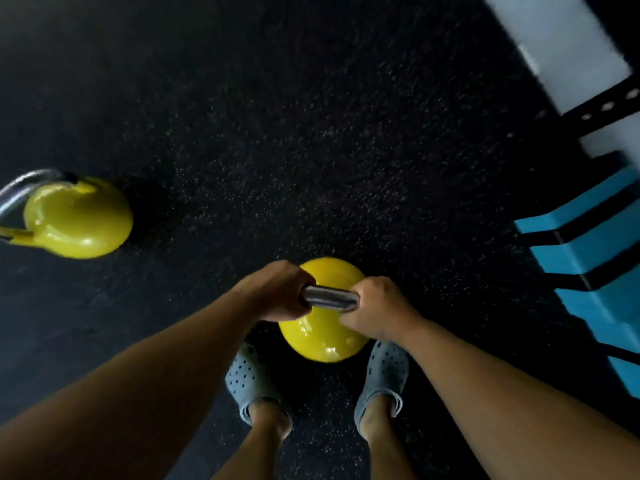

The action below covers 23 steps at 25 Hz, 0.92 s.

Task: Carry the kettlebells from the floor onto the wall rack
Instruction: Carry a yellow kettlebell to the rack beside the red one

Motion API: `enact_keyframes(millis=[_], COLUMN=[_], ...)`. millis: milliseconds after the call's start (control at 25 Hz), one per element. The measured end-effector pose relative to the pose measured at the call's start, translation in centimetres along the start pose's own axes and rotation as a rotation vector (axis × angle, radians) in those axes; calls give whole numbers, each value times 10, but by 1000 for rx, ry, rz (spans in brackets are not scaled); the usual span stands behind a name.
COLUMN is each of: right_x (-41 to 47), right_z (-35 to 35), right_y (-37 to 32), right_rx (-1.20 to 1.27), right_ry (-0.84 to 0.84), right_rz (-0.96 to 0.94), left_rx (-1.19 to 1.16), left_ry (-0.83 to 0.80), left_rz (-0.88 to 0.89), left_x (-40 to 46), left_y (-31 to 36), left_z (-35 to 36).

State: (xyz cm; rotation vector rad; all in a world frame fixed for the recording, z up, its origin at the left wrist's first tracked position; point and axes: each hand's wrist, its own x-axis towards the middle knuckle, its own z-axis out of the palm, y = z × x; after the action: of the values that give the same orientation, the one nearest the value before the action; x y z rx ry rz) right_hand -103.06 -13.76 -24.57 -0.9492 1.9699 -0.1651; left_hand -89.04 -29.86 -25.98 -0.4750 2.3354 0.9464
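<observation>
A yellow kettlebell [320,336] with a steel handle hangs or rests just in front of my feet. My left hand [277,291] grips the left end of its handle and my right hand [375,308] grips the right end. Whether it is off the floor I cannot tell. A second yellow kettlebell [78,218] lies tipped on its side on the floor at the far left, its steel handle pointing left. The wall rack shows only as a black perforated bar [602,107] at the upper right.
Black speckled rubber floor [294,150] fills the view. My two feet in grey perforated clogs [251,379] stand beside the held kettlebell. Blue blocks with black stripes [595,247] sit at the right. A white wall strip [557,46] runs along the upper right.
</observation>
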Motion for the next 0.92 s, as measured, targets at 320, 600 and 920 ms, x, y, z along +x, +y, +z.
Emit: enact_keyframes(millis=[320, 600, 920], right_x=[-42, -17, 21], right_z=[-163, -312, -455], right_y=[-11, 4, 32], right_rx=[76, 113, 6], right_ry=[410, 713, 911], right_rz=[126, 160, 354], left_rx=[310, 537, 646], left_ry=[49, 185, 337], left_rz=[316, 446, 705], left_x=[52, 135, 257], left_y=[122, 211, 286], left_z=[-179, -325, -444])
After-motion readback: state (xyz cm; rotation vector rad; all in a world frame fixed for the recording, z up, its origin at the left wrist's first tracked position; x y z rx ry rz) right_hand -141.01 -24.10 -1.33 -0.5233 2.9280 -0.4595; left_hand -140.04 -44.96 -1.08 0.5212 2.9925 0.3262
